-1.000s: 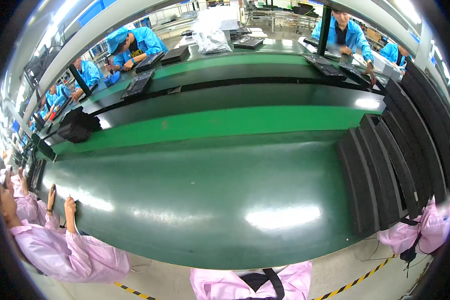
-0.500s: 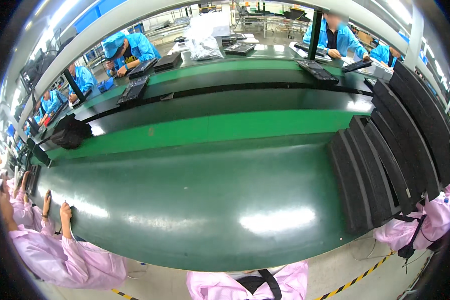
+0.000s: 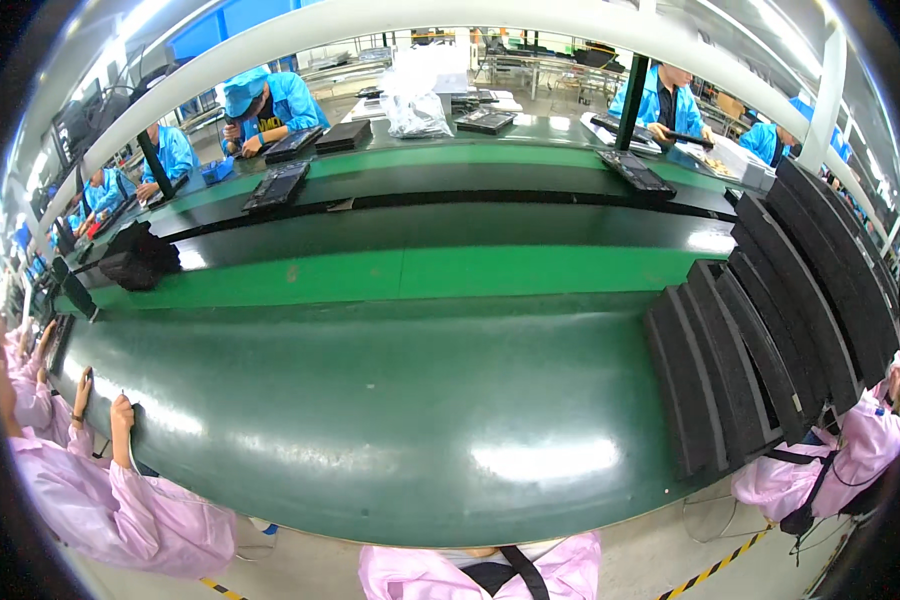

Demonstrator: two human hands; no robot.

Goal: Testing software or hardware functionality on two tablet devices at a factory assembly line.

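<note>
Neither of my hands shows in the head view. Only my pink smock with a black strap point(image 3: 490, 572) appears at the lower edge. In front of me lies a glossy dark green table point(image 3: 400, 420) with nothing on the near part. At the right, several black foam trays point(image 3: 730, 370) lean in a fanned row on the table. A co-worker in pink at the left rests both hands point(image 3: 120, 412) on the table's edge.
Beyond the table run a green strip point(image 3: 420, 272) and a black conveyor belt point(image 3: 450, 228). A black bag point(image 3: 135, 258) sits at the left. Flat black devices point(image 3: 280, 185) and a clear plastic bag point(image 3: 415, 105) lie on the far bench, where people in blue work. Another pink-clad person point(image 3: 850, 450) stands at the right.
The view has drifted slightly, bringing the far bench a little lower. The left co-worker's hands stay at the table edge. Nothing on the table has moved.
</note>
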